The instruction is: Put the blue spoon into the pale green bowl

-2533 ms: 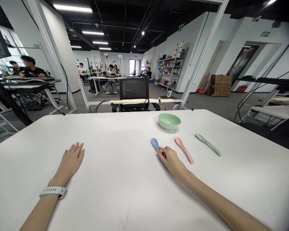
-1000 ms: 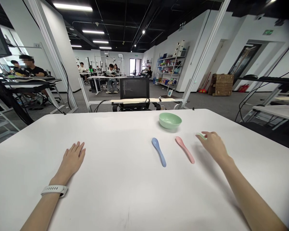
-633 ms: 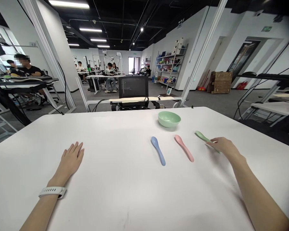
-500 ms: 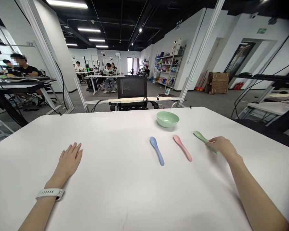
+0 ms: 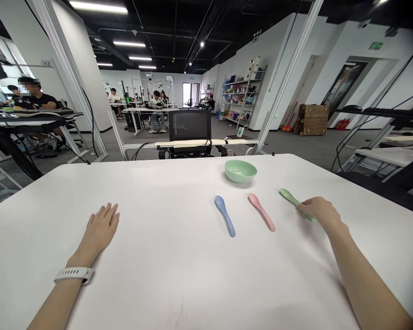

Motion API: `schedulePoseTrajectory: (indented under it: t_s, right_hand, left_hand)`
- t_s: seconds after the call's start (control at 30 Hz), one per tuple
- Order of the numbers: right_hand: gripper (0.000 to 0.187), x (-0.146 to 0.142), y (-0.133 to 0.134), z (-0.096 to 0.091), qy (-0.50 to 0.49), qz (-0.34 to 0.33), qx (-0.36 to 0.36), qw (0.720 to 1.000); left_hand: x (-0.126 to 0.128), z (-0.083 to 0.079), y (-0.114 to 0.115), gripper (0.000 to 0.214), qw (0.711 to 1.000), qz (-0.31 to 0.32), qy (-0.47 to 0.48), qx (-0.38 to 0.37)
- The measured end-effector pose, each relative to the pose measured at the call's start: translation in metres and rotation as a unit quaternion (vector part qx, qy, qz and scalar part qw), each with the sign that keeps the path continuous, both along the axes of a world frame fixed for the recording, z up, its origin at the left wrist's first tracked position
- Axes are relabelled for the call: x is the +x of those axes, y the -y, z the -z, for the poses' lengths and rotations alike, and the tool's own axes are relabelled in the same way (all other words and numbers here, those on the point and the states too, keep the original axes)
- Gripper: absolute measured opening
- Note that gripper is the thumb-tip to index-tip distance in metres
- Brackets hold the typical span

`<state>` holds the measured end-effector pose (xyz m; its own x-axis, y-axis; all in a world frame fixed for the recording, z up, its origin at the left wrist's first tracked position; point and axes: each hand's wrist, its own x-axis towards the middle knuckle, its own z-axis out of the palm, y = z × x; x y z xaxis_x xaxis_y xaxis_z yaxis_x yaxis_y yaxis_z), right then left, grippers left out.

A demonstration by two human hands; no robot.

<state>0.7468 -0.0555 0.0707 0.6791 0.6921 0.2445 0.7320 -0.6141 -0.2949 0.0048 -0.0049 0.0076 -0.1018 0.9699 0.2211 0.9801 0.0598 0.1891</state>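
The right hand (image 5: 321,211) curls over the green spoon (image 5: 287,194), but a pinch cannot be told. The left hand (image 5: 99,232) lies flat and spread on the counter (image 5: 179,238).

A white table (image 5: 158,192) fills the lower part of the frame, its far edge running across the middle. Just beyond it, at centre, stands a black monitor (image 5: 190,124) behind a pale horizontal bar (image 5: 189,143) on a white metal frame, with black cables beneath. At upper left, a person in a black T-shirt (image 5: 34,94) sits at a dark bench. Farther back at centre, a seated person (image 5: 157,110) works at a long white desk. Along the right wall stands a metal shelving unit (image 5: 242,94) crowded with colourful items, and further right sits a wooden crate (image 5: 311,119). A green exit sign (image 5: 376,45) hangs at upper right.
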Motion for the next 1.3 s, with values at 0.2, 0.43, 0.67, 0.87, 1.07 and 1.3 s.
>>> schedulePoseTrajectory:
  t_s: [0.2, 0.43, 0.67, 0.87, 1.07, 1.3]
  right_hand:
    - [0.010, -0.004, 0.000, -0.011, -0.100, 0.055, -0.098, 0.989]
    - [0.016, -0.012, 0.002, -0.017, -0.116, 0.049, -0.115, 0.985]
    - [0.008, -0.001, -0.001, -0.008, -0.098, 0.039, -0.085, 0.991]
    - [0.010, 0.002, -0.001, -0.007, -0.106, 0.034, -0.091, 0.990]
    - [0.016, -0.002, 0.001, -0.010, -0.112, 0.032, -0.113, 0.987]
    - [0.018, -0.004, 0.001, -0.012, -0.110, 0.034, -0.117, 0.986]
  left_hand:
    - [0.001, -0.003, 0.002, 0.081, 1.000, 0.002, -0.010, -0.017]
    - [0.003, -0.006, 0.002, 0.081, 1.000, -0.003, -0.010, -0.026]
    - [-0.001, 0.000, -0.002, 0.082, 1.000, 0.003, -0.010, -0.018]
    - [-0.001, 0.000, -0.001, 0.081, 1.000, 0.001, -0.008, -0.015]
    - [-0.001, 0.000, -0.001, 0.081, 1.000, 0.006, -0.012, -0.011]
    - [0.000, -0.002, 0.000, 0.082, 1.000, -0.003, -0.012, -0.017]
